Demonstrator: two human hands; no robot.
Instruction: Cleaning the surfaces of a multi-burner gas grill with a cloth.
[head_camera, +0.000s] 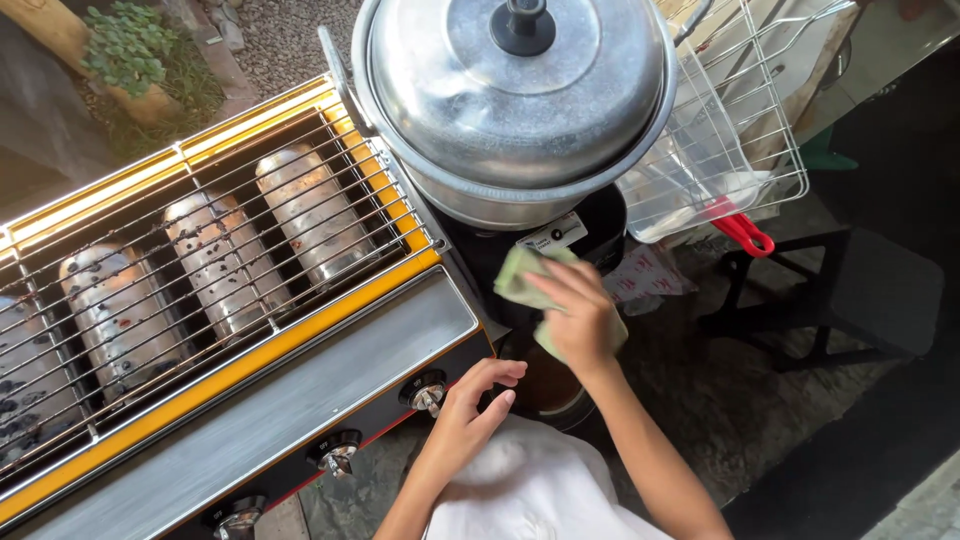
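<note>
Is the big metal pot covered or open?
Covered: a domed metal lid with a black knob sits on the pot, closing its rim.

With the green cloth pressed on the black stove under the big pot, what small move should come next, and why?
Probably a short wipe sideways along the black stove front: the right hand presses the pale green cloth flat there, below the large aluminium pot, while the left hand rests near the grill's metal knob.

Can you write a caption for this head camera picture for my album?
Right hand presses a green cloth on the black stove under a big metal pot; left hand nears a grill knob.
</note>
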